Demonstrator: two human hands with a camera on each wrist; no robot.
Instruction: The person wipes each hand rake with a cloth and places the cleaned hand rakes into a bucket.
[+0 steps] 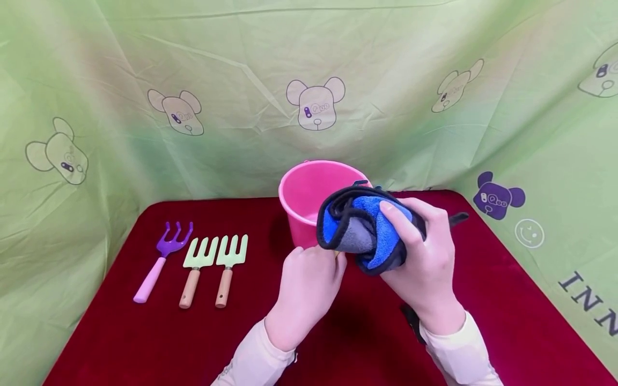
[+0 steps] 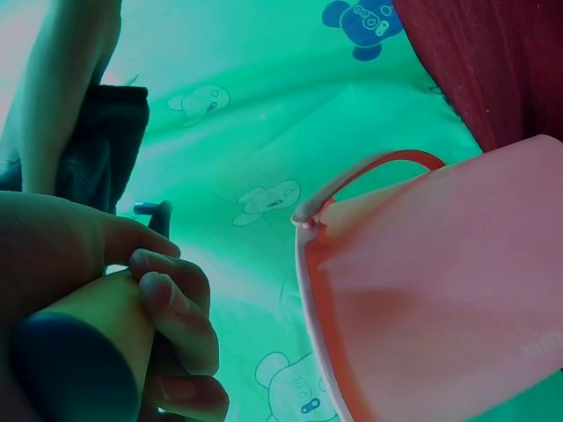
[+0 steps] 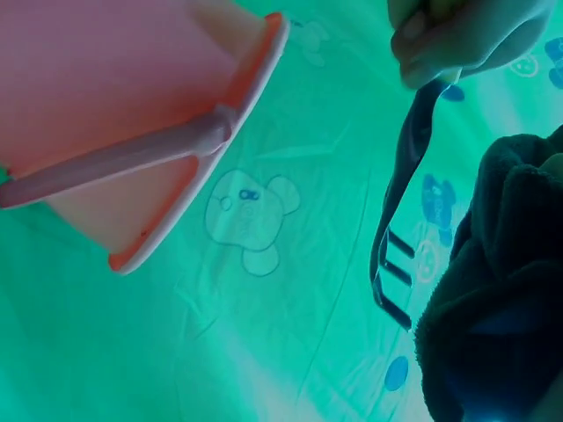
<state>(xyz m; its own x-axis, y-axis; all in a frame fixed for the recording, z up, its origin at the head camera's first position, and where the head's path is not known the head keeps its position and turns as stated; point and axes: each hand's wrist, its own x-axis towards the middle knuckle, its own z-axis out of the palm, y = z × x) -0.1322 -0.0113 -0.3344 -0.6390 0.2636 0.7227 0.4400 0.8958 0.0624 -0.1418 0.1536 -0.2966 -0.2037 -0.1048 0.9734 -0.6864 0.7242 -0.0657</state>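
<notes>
My left hand [image 1: 309, 284] grips the handle of a small hand rake [image 3: 406, 167]. In the left wrist view the handle is yellow with a dark end; in the right wrist view bent tines show beyond the fist. A blue and grey cloth with black edging [image 1: 383, 236] is bunched up in my right hand [image 1: 429, 262], the fingers curled round it. In the head view the cloth hides most of the rake, with only dark tine tips showing past its upper edge. Whether cloth and rake touch, I cannot tell. Just behind both hands stands a pink bucket [image 1: 301, 228].
On the left of the red-covered table [image 1: 193, 348] lie a purple hand rake with a pink handle [image 1: 159, 260] and two pale green hand forks with wooden handles, one [image 1: 195, 273] beside the other [image 1: 228, 271]. Green printed curtain [image 1: 241, 145] surrounds the table's back and sides.
</notes>
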